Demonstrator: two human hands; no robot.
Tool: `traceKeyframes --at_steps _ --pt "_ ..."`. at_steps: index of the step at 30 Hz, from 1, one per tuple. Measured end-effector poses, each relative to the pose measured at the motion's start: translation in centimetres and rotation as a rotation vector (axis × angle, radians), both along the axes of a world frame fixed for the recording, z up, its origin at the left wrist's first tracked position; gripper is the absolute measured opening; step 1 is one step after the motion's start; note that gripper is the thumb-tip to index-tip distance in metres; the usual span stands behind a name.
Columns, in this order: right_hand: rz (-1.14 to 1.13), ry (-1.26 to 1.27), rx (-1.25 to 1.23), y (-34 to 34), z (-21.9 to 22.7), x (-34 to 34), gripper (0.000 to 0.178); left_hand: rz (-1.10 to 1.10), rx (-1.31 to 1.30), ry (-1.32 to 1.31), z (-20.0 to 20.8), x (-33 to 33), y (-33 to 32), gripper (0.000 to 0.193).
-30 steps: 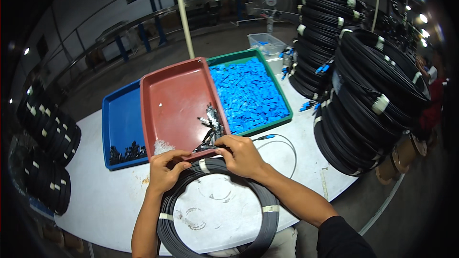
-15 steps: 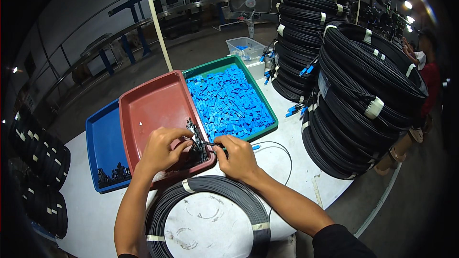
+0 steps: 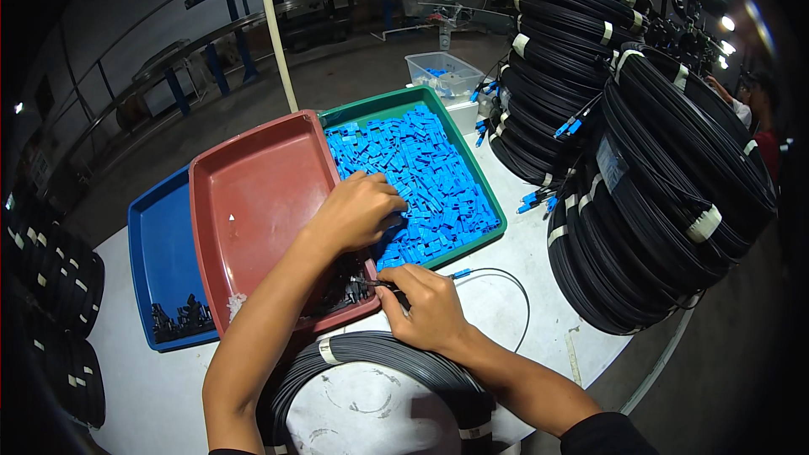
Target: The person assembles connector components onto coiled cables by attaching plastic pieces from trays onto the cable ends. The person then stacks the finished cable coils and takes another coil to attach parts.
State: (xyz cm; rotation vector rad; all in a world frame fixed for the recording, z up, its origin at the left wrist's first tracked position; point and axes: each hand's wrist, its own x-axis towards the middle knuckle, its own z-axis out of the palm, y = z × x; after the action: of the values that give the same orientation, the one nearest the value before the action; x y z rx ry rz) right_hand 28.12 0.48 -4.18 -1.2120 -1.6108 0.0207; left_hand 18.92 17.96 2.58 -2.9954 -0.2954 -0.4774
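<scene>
My left hand (image 3: 361, 212) reaches over the near left part of the green tray (image 3: 495, 232), its fingers curled down at the loose blue plastic connector housings (image 3: 404, 160). Its fingertips are hidden, so what they pinch cannot be seen. Lower down, my right hand (image 3: 428, 307) pinches a thin black cable end (image 3: 371, 283) between thumb and forefinger, pointing left over the red tray's near right corner. Small dark connector parts (image 3: 350, 291) lie in that corner. In front of me rests a coil of black cable (image 3: 379, 350), bound with pale tape. A blue-tipped cable end (image 3: 461, 274) sticks out behind my right hand.
The red tray (image 3: 253, 177) overlaps a blue tray (image 3: 160, 236) holding black clips (image 3: 181, 316). Tall stacks of cable coils (image 3: 666, 194) crowd the right of the white table (image 3: 506, 303). A clear box (image 3: 447, 76) stands behind the green tray. Another person (image 3: 763, 109) is at far right.
My left hand has left the dark parts in the red tray and moved up and right to the blue housings. My right hand still pinches the cable end. The view has shifted slightly.
</scene>
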Motion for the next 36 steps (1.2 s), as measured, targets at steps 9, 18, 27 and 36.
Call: traceKeyframes --at_steps 9,18,27,36 --pt "0.004 0.005 -0.004 0.1 0.0 -0.1 0.012 -0.045 0.155 -0.022 -2.8 3.5 2.4 0.030" --pt "-0.049 0.025 -0.001 0.2 0.2 0.4 0.013 0.066 0.128 -0.070 -1.6 3.6 2.2 0.032" --pt "-0.060 0.069 -0.080 -0.1 0.1 0.3 0.011 -0.133 0.049 -0.059 -3.0 5.2 2.1 0.025" --pt "-0.094 0.091 -0.050 0.3 0.2 0.9 0.012 -0.116 0.066 -0.101 -3.4 5.3 2.1 0.012"
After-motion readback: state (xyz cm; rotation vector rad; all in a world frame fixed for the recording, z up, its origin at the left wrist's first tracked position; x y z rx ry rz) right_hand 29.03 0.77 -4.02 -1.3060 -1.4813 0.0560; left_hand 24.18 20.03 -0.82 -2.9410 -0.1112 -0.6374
